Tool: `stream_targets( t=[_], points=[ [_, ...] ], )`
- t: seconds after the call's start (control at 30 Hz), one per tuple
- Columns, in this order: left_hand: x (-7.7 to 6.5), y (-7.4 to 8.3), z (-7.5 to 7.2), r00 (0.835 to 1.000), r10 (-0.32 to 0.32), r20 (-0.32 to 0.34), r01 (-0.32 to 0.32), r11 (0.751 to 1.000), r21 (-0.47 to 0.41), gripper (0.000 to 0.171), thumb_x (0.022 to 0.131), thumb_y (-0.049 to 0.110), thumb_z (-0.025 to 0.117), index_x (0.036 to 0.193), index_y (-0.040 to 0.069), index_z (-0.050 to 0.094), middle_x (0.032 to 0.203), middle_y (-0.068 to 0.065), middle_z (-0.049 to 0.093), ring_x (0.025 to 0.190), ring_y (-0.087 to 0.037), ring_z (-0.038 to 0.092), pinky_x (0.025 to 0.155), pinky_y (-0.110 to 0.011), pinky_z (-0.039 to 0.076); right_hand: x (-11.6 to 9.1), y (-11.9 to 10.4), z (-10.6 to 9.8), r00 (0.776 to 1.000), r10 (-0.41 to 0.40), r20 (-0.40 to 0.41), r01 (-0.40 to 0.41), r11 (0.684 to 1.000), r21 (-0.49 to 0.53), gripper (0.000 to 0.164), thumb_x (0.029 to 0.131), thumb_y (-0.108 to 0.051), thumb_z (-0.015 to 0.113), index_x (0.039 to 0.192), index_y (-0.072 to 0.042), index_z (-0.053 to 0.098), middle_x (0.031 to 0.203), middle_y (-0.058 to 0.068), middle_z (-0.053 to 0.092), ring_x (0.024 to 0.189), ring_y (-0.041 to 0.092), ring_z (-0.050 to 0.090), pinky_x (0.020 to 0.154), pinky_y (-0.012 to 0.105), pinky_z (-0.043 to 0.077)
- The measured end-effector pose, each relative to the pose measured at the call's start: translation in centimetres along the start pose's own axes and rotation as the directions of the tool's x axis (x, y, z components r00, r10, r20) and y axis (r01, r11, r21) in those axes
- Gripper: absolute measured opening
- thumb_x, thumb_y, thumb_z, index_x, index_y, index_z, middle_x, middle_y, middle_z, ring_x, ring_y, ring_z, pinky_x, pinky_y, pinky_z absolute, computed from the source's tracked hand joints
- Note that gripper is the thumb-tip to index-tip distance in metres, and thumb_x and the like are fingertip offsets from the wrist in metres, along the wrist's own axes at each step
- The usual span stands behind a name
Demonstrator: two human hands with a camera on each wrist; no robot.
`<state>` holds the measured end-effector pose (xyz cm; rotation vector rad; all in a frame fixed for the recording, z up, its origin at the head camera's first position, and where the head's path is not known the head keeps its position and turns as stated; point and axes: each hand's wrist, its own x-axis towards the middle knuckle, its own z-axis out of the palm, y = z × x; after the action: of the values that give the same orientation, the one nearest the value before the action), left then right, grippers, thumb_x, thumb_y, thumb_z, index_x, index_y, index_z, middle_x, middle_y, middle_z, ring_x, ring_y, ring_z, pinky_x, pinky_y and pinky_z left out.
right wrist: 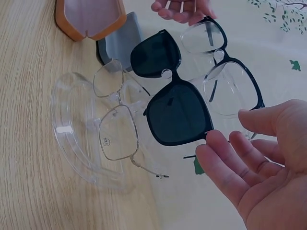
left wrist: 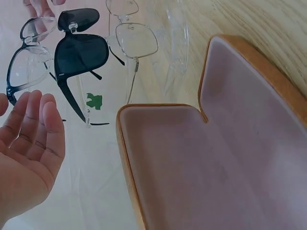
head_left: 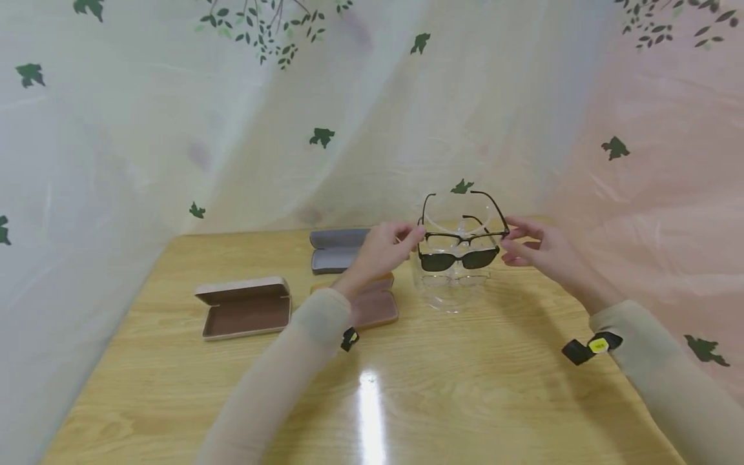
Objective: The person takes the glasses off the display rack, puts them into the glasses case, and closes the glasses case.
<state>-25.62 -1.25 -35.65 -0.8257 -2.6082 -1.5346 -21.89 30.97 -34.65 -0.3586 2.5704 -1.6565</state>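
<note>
On a clear acrylic stand (head_left: 446, 307), black-rimmed eyeglasses (head_left: 465, 239) sit at the top, their temples pointing back. My left hand (head_left: 385, 250) pinches their left corner between thumb and fingers. At the opposite hinge, my right hand (head_left: 545, 250) holds the right corner the same way. Just below are black sunglasses (right wrist: 178, 112) with dark lenses, close under the right fingertips. Thin metal-framed glasses (right wrist: 118, 132) occupy the lowest place on the stand. In the right wrist view, the bridge of the black-rimmed pair is at the stand's clear nose support.
Three glasses cases lie opened on the wooden table (head_left: 465, 387): a whitish one with brown lining (head_left: 247, 316) at left, a grey one (head_left: 334, 258) at the back, an orange one with pinkish lining (left wrist: 158, 158) beneath my left forearm. A leaf-patterned curtain (head_left: 372, 116) hangs behind.
</note>
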Motion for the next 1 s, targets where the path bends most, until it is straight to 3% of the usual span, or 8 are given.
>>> stream_targets(
  t=[0.4, 0.77, 1.0],
  points=[
    [0.3, 0.1, 0.4, 1.000, 0.001, 0.000, -0.001, 0.999, -0.045, 0.037, 0.106, 0.039, 0.054, 0.100, 0.008, 0.074, 0.090, -0.011, 0.074, 0.070, -0.017, 0.067, 0.067, -0.030, 0.055, 0.1, 0.4, 0.0, 1.000, -0.006, 0.003, 0.006, 1.000, 0.003, 0.067, 0.103, -0.018, 0.063, 0.155, 0.006, 0.030, 0.112, 0.014, 0.055, 0.087, 0.017, 0.072, 0.079, 0.033, 0.061],
    [0.3, 0.9, 0.1, 0.999, 0.039, 0.000, -0.039, 0.999, -0.001, 0.038, 0.107, 0.039, 0.053, 0.103, 0.007, 0.073, 0.086, -0.010, 0.071, 0.072, -0.020, 0.062, 0.063, -0.029, 0.050, 0.0, 0.1, 0.1, 1.000, -0.014, 0.000, 0.014, 0.999, 0.039, 0.067, 0.103, -0.016, 0.062, 0.155, 0.007, 0.027, 0.111, 0.010, 0.058, 0.087, 0.015, 0.072, 0.079, 0.033, 0.061],
    [0.1, 2.1, -0.7, 0.998, 0.059, 0.006, -0.059, 0.998, -0.031, 0.037, 0.106, 0.043, 0.053, 0.102, 0.011, 0.072, 0.082, 0.001, 0.066, 0.072, -0.016, 0.060, 0.064, -0.029, 0.050, -0.5, -0.9, 0.1, 0.999, -0.035, -0.027, 0.037, 0.998, 0.054, 0.064, 0.103, -0.015, 0.062, 0.156, 0.002, 0.030, 0.107, 0.006, 0.059, 0.091, 0.019, 0.073, 0.079, 0.032, 0.060]
  ],
)
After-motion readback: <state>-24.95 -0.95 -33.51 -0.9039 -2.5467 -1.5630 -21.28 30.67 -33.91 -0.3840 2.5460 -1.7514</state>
